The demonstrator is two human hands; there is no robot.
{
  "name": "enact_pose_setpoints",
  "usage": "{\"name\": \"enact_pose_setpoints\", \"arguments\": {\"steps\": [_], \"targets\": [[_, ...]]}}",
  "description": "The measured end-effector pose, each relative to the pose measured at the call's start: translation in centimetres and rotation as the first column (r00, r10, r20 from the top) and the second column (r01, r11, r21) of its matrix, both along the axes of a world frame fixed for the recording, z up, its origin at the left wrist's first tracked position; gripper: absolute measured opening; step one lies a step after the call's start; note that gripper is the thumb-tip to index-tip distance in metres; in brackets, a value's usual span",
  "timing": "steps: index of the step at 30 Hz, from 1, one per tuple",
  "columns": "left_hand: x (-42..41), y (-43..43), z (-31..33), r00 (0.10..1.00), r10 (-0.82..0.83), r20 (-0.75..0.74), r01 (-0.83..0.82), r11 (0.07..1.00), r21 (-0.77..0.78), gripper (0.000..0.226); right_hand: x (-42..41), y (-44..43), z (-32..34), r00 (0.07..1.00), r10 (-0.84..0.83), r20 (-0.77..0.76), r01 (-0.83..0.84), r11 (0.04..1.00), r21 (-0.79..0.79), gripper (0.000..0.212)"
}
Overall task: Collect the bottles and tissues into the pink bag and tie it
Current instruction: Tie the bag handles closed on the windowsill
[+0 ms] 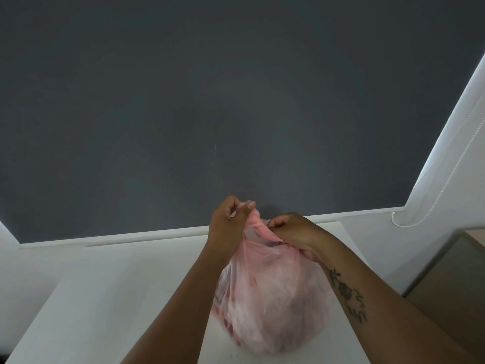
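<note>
head view showed a white table [91, 298] against a dark grey wall [210, 88]; left hand [228, 224] and right hand [294, 232] pinched closed on the pink bag [270, 306] top, bead cord [409, 222] at three o'clock.

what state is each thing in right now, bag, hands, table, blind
bag: full and bulging, resting on the table, top gathered into twisted handles, knot not yet finished
left hand: closed on one twisted handle, raised above the bag
right hand: closed on the other handle, lower down
table: white, bears the bag
blind: drawn down, dark grey
cord: hanging, looped on the sill
</note>
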State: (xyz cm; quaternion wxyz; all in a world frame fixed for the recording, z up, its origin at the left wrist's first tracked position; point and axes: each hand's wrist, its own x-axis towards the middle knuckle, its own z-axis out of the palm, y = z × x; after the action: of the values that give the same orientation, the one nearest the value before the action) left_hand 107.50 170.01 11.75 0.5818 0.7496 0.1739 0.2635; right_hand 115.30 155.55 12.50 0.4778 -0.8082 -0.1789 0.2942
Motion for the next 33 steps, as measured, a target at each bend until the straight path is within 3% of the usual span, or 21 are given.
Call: {"name": "enact_pose_setpoints", "arguments": {"steps": [6,10,12,15,17,19,22,26,30,33], "targets": [[0.3,-0.3,0.4,0.998,-0.038,-0.052,0.042,0.997,0.069,0.034,0.2,-0.9,1.1,0.978,0.114,-0.175,-0.118,0.993,-0.015,0.012],[0.5,-0.3,0.5,0.997,-0.021,-0.075,0.030,0.992,0.122,0.036,0.4,-1.4,1.0,0.959,0.065,-0.275,-0.057,0.998,0.038,0.019],[0.6,-0.2,0.5,0.996,-0.018,-0.087,0.029,0.991,0.128,0.036,0.2,-1.7,0.8,0.949,0.066,-0.310,-0.046,0.996,0.072,0.011],[0.7,0.2,0.3,0.994,0.016,-0.107,-0.003,0.993,0.117,0.039,-0.1,-1.9,0.5,0.929,0.019,-0.369,0.064,0.975,0.213,0.011],[0.9,0.4,0.2,0.991,0.036,-0.129,-0.025,0.996,0.086,0.042,-0.4,-2.0,0.3,0.924,-0.031,-0.380,0.166,0.931,0.327,0.024],[1.0,0.5,0.3,0.978,0.055,-0.200,-0.043,0.997,0.065,0.040,-0.9,-1.9,0.4,0.957,-0.044,-0.288,0.153,0.918,0.366,0.031],[1.2,0.5,0.3,0.960,0.101,-0.262,-0.083,0.993,0.080,0.039,-1.9,-1.7,1.0,0.999,-0.028,0.038,0.015,0.951,0.310,0.051],[1.5,0.9,-0.1,0.962,0.051,-0.268,-0.062,0.998,-0.031,0.041,-2.2,-1.1,0.9,0.895,0.094,0.436,-0.188,0.966,0.178,0.065],[1.7,1.3,-0.3,0.967,-0.042,-0.253,-0.020,0.970,-0.240,0.033,-2.1,-0.4,0.0,0.773,0.208,0.599,-0.264,0.964,0.006,0.060],[1.6,1.3,-0.4,0.958,-0.083,-0.273,0.006,0.962,-0.274,0.030,-1.9,-0.1,-0.4,0.732,0.206,0.649,-0.262,0.965,-0.011,0.049]]}}
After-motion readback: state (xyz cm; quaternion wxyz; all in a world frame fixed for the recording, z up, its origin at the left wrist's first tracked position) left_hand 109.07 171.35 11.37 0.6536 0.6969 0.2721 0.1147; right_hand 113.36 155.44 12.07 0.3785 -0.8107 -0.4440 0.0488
